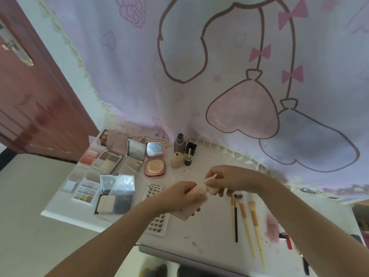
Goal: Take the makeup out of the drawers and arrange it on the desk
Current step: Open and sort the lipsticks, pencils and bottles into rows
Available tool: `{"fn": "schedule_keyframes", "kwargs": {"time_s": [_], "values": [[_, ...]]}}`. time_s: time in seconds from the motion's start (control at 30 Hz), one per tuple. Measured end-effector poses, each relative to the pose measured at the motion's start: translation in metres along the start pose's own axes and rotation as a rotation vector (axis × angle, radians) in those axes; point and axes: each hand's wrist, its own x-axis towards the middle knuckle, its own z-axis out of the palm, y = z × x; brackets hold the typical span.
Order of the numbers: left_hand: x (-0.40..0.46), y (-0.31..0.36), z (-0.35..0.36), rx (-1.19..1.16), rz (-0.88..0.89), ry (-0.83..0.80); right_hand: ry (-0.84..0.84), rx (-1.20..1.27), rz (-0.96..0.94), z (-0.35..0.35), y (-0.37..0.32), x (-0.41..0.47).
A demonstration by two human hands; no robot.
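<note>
Yellow-handled brushes, pink round compact, pastel heart-patterned curtain.

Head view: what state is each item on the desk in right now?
Round pink powder compact: lid open, mirror upright.
Silver square compact: open.
Small dark vial: uncapped, beside its black cap.
Four makeup brushes: lying flat, side by side.
Pink makeup sponges: held in both hands.
</note>
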Motion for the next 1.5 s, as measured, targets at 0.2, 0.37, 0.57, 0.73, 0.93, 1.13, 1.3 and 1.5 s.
{"fn": "schedule_keyframes", "kwargs": {"time_s": [0.2, 0.37, 0.57, 0.73, 0.93, 1.13, 1.3, 1.5], "values": [[0.035, -0.012, 0.004, -0.308, -0.207, 0.086, 0.287, 0.430, 0.018, -0.028, 0.051, 0.015], [0.105, 0.007, 0.021, -0.072, -0.251, 0.290, 0.477, 0.772, 0.194, -0.025, 0.094, 0.050], [0.172, 0.012, 0.027, 0.244, -0.261, 0.538, 0.637, 0.632, 0.300, -0.029, 0.115, 0.098], [0.189, 0.004, 0.029, 0.321, -0.273, 0.587, 0.627, 0.409, 0.237, -0.030, 0.113, 0.119], [0.185, -0.013, 0.042, 0.528, -0.136, 0.706, 0.671, 0.281, 0.184, -0.024, 0.103, 0.138], [0.176, -0.023, 0.044, 0.619, -0.103, 0.635, 0.650, 0.319, 0.199, -0.023, 0.096, 0.129], [0.170, -0.006, 0.050, 0.611, -0.021, 0.618, 0.575, 0.087, 0.140, -0.042, 0.098, 0.059], [0.165, 0.017, 0.126, 0.596, 0.518, 0.313, 0.442, -0.421, 0.298, -0.055, 0.136, -0.045]]}}
